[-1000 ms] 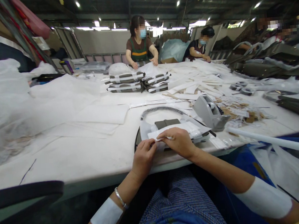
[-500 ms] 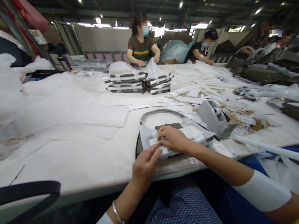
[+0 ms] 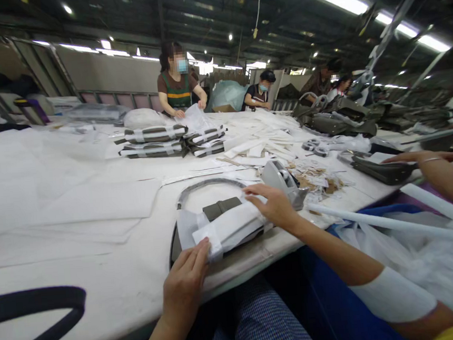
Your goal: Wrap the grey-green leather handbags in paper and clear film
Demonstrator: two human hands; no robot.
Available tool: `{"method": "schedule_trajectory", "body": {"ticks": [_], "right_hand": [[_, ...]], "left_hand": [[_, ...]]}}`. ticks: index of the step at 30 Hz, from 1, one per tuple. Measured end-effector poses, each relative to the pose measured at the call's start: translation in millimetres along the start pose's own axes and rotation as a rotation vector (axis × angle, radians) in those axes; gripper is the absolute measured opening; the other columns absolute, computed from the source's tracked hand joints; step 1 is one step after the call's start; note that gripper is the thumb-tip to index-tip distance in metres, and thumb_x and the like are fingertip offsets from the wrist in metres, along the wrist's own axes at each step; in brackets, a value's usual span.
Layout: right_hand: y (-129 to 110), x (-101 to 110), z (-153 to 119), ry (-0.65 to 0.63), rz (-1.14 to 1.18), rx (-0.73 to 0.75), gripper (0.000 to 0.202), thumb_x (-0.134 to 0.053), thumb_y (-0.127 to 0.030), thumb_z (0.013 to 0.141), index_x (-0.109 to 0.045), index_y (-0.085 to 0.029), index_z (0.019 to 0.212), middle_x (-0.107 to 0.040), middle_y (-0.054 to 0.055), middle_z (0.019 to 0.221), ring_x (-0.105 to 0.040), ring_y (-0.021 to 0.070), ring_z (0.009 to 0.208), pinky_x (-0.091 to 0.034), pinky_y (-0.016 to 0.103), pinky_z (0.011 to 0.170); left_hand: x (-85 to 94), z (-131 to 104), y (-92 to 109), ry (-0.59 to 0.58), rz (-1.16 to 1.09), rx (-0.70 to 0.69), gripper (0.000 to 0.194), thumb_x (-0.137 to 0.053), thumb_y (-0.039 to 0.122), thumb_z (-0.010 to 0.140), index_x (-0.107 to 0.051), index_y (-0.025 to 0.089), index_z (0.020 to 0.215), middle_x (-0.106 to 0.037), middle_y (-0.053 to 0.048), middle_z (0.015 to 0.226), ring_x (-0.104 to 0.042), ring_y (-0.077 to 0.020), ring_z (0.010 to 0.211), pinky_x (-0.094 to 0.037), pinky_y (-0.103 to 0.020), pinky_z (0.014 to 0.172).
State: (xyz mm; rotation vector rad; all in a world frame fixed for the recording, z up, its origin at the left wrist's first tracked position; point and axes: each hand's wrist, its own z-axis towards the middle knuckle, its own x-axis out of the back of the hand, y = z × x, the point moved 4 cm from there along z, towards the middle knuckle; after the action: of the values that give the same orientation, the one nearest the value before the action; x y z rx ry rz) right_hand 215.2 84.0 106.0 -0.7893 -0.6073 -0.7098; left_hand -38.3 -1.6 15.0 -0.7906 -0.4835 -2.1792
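A dark handbag (image 3: 224, 207) lies flat on the table in front of me, partly covered by a white wrapping sheet (image 3: 231, 226) folded over its front. Its pale-wrapped handle (image 3: 207, 182) arches out at the back. My left hand (image 3: 186, 279) has its fingers closed on the near left end of the sheet, beside a shiny clear patch. Over the bag's right end, my right hand (image 3: 274, 208) pinches the sheet's upper edge with thumb and fingertips; exactly what lies between them is hard to make out. Just beyond that hand stands a grey tape dispenser (image 3: 278, 178).
White sheets (image 3: 106, 201) lie at left, with a black strap (image 3: 36, 305) in front. Wrapped bags (image 3: 152, 142) are stacked ahead, where a co-worker (image 3: 180, 92) stands. Paper scraps and tags (image 3: 314, 181) lie right of the dispenser. Another person's arm (image 3: 440, 164) reaches in at right.
My view has turned to the right. My hands, close together before, have moved apart, left to the sheet's left end and right to the bag's right end. The sheet now lies folded flatter.
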Motion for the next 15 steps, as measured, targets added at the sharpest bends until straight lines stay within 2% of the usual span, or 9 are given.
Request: {"method": "schedule_trajectory", "body": {"ticks": [1, 3, 5, 7, 9, 12, 15], "right_hand": [[21.2, 24.0, -1.6, 0.061, -0.069, -0.095, 0.021, -0.061, -0.027, 0.091, -0.070, -0.021, 0.110, -0.073, 0.006, 0.110, -0.068, 0.0211, 0.099, -0.050, 0.034, 0.095], [68.9, 66.1, -3.3, 0.119, -0.163, -0.378, 0.026, -0.061, -0.028, 0.090, -0.069, -0.019, 0.113, -0.070, 0.009, 0.120, -0.067, 0.0251, 0.104, -0.048, 0.039, 0.100], [115.4, 90.1, -4.6, 0.065, -0.071, -0.719, 0.024, -0.060, -0.031, 0.091, -0.069, -0.019, 0.109, -0.070, 0.012, 0.121, -0.065, 0.0270, 0.111, -0.048, 0.041, 0.102], [147.3, 96.6, -2.0, -0.027, 0.034, -0.900, 0.024, -0.056, -0.034, 0.094, -0.070, -0.015, 0.094, -0.074, 0.016, 0.106, -0.070, 0.0279, 0.101, -0.054, 0.041, 0.093], [166.2, 92.7, 3.1, -0.112, 0.129, -0.983, 0.030, -0.053, -0.035, 0.096, -0.069, -0.015, 0.080, -0.075, 0.016, 0.090, -0.073, 0.0255, 0.085, -0.059, 0.038, 0.083], [178.5, 83.3, 9.8, -0.197, 0.278, -1.070, 0.026, -0.059, -0.030, 0.093, -0.067, -0.014, 0.075, -0.075, 0.015, 0.079, -0.074, 0.0221, 0.074, -0.061, 0.032, 0.074], [178.7, 81.9, 14.9, -0.207, 0.415, -1.087, 0.017, -0.065, -0.025, 0.090, -0.067, -0.012, 0.080, -0.074, 0.015, 0.076, -0.074, 0.0219, 0.073, -0.062, 0.031, 0.070]], "left_hand": [[-0.5, -0.7, -0.5, -0.004, 0.004, -0.003, 0.036, -0.046, 0.010, 0.097, -0.055, 0.014, 0.131, -0.069, -0.005, 0.124, -0.065, -0.0210, 0.104, -0.050, -0.032, 0.097], [-0.7, -1.9, -0.8, -0.006, 0.009, -0.006, 0.036, -0.047, 0.010, 0.097, -0.054, 0.014, 0.132, -0.069, -0.005, 0.125, -0.064, -0.0208, 0.105, -0.049, -0.031, 0.098], [-0.4, -2.7, -0.7, 0.005, 0.008, -0.003, 0.036, -0.047, 0.011, 0.097, -0.054, 0.014, 0.132, -0.069, -0.005, 0.124, -0.064, -0.0209, 0.106, -0.048, -0.031, 0.098], [-0.6, -3.0, -0.9, 0.010, 0.010, 0.002, 0.035, -0.047, 0.012, 0.098, -0.054, 0.014, 0.132, -0.069, -0.004, 0.124, -0.064, -0.0209, 0.106, -0.048, -0.031, 0.097], [-1.4, -3.0, -1.1, 0.007, 0.016, 0.002, 0.036, -0.047, 0.011, 0.097, -0.054, 0.015, 0.132, -0.069, -0.004, 0.124, -0.064, -0.0208, 0.105, -0.049, -0.031, 0.097], [-2.0, -2.4, -1.4, 0.000, 0.028, -0.004, 0.037, -0.047, 0.010, 0.097, -0.054, 0.015, 0.133, -0.069, -0.004, 0.123, -0.064, -0.0206, 0.105, -0.049, -0.031, 0.096], [-1.2, -1.3, -1.2, 0.000, 0.038, -0.005, 0.036, -0.047, 0.010, 0.096, -0.055, 0.014, 0.131, -0.069, -0.004, 0.123, -0.064, -0.0203, 0.104, -0.049, -0.031, 0.096]]}}
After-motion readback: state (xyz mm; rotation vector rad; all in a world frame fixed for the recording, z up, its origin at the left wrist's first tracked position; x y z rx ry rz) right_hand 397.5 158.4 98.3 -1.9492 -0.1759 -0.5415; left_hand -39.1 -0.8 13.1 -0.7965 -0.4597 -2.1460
